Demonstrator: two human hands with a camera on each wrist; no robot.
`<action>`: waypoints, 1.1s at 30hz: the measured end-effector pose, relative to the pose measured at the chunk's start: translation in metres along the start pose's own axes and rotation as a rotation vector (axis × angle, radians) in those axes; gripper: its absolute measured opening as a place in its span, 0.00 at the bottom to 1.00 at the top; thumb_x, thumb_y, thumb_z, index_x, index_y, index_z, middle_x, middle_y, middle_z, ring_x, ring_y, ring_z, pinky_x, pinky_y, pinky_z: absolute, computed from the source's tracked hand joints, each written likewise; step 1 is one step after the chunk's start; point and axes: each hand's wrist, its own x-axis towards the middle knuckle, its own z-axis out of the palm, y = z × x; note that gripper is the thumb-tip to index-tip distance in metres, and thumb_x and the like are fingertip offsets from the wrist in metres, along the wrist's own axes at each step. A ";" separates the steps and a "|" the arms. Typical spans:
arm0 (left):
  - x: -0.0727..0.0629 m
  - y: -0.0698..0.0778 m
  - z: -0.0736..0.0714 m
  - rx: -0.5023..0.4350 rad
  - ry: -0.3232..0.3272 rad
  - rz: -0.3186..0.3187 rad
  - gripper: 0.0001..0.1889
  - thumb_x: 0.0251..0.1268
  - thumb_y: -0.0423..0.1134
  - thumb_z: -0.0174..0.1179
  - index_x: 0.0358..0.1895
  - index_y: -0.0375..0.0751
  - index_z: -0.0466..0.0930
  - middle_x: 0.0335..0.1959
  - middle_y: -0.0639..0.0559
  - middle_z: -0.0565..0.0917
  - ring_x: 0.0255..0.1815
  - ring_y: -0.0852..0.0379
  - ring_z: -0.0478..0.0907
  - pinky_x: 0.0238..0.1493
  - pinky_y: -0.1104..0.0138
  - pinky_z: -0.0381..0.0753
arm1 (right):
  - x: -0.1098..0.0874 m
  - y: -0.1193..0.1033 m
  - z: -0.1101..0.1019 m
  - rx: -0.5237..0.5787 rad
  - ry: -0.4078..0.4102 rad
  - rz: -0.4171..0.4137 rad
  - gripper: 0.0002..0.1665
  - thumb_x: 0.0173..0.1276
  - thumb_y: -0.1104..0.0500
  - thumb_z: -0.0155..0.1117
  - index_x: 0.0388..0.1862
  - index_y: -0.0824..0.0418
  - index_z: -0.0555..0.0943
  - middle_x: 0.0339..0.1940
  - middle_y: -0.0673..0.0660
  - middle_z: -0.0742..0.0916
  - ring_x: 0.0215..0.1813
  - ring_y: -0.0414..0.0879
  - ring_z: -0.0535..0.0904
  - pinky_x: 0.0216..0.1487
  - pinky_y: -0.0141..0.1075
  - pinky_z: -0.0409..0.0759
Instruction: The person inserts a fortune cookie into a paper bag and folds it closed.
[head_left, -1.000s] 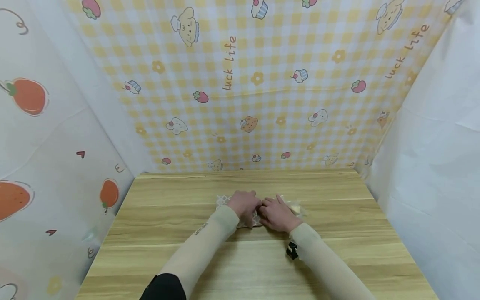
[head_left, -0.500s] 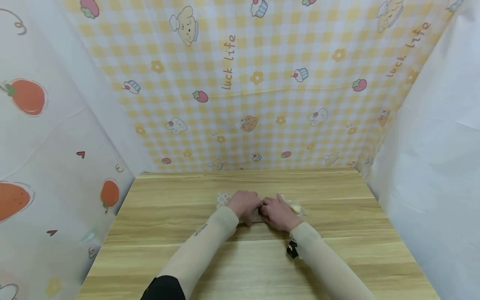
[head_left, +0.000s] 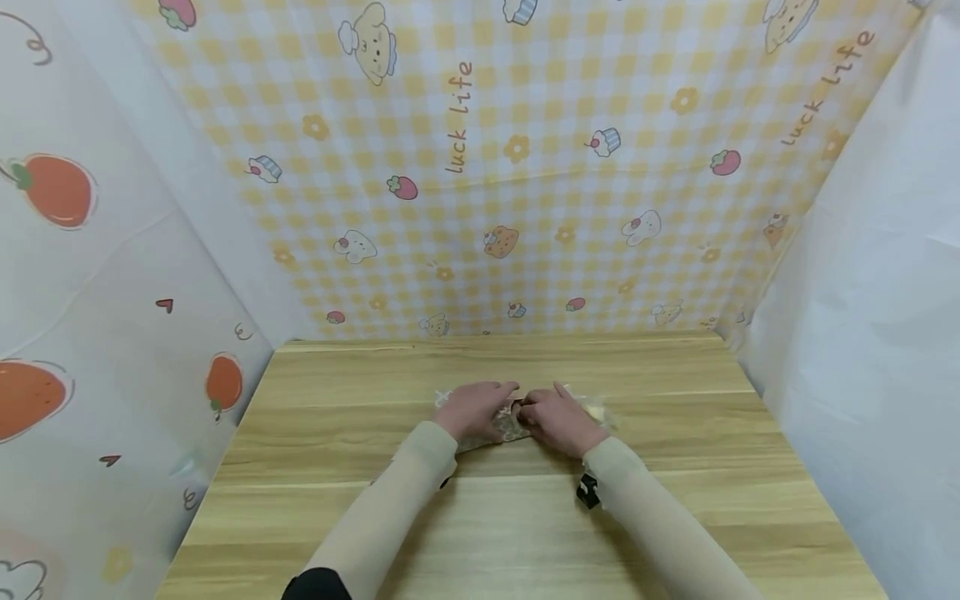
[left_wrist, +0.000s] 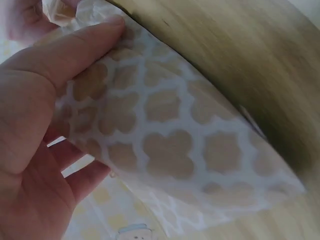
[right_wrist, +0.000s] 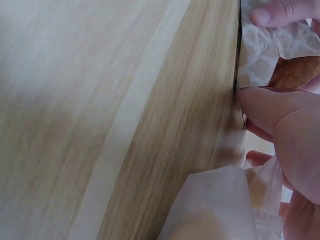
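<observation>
A patterned paper bag [head_left: 512,427], beige with a white lattice, lies between the two hands on the table. My left hand [head_left: 474,410] grips it, thumb [left_wrist: 80,50] on top and fingers beneath in the left wrist view. At the bag's mouth my right hand [head_left: 561,421] pinches the paper edge. Something brown and rough [right_wrist: 296,71] shows in the mouth in the right wrist view; its kind is not clear. Just right of the right hand lies a clear plastic bag [head_left: 597,412] with a pale yellow piece inside, also seen as a translucent bag [right_wrist: 212,200] below that hand.
The wood-grain table [head_left: 487,525] extends around the hands. A yellow checked cloth [head_left: 517,200] hangs behind it. White sheets stand at both sides, the left sheet [head_left: 127,275] printed with fruit and hearts.
My left hand has shifted slightly left and its thumb has spread away, so more of the paper bag and its mouth shows. The right hand stays almost in place.
</observation>
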 end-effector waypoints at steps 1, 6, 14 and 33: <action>-0.003 -0.002 0.000 -0.015 -0.004 -0.021 0.46 0.51 0.45 0.83 0.75 0.47 0.69 0.58 0.50 0.85 0.55 0.53 0.83 0.53 0.59 0.85 | 0.000 0.000 0.000 -0.005 -0.004 -0.001 0.07 0.72 0.58 0.73 0.47 0.50 0.91 0.52 0.52 0.88 0.59 0.51 0.84 0.71 0.74 0.66; -0.022 -0.012 0.000 -0.080 -0.027 -0.130 0.53 0.52 0.47 0.84 0.81 0.42 0.63 0.76 0.45 0.73 0.74 0.47 0.73 0.71 0.54 0.77 | -0.001 0.001 -0.002 -0.014 -0.017 0.000 0.08 0.72 0.56 0.73 0.48 0.49 0.91 0.54 0.52 0.88 0.60 0.51 0.83 0.72 0.74 0.65; -0.030 -0.021 0.009 -0.104 0.008 -0.166 0.50 0.54 0.50 0.82 0.79 0.41 0.66 0.76 0.45 0.73 0.74 0.44 0.72 0.73 0.50 0.74 | -0.002 0.000 -0.003 0.012 0.014 -0.014 0.08 0.73 0.57 0.72 0.48 0.52 0.90 0.59 0.55 0.88 0.67 0.57 0.80 0.74 0.73 0.63; -0.034 -0.017 0.008 -0.098 0.016 -0.167 0.49 0.54 0.47 0.83 0.78 0.41 0.68 0.74 0.42 0.76 0.71 0.42 0.75 0.71 0.47 0.75 | -0.052 0.045 -0.036 0.146 0.216 0.182 0.19 0.76 0.58 0.69 0.59 0.68 0.84 0.57 0.65 0.88 0.62 0.65 0.82 0.64 0.61 0.80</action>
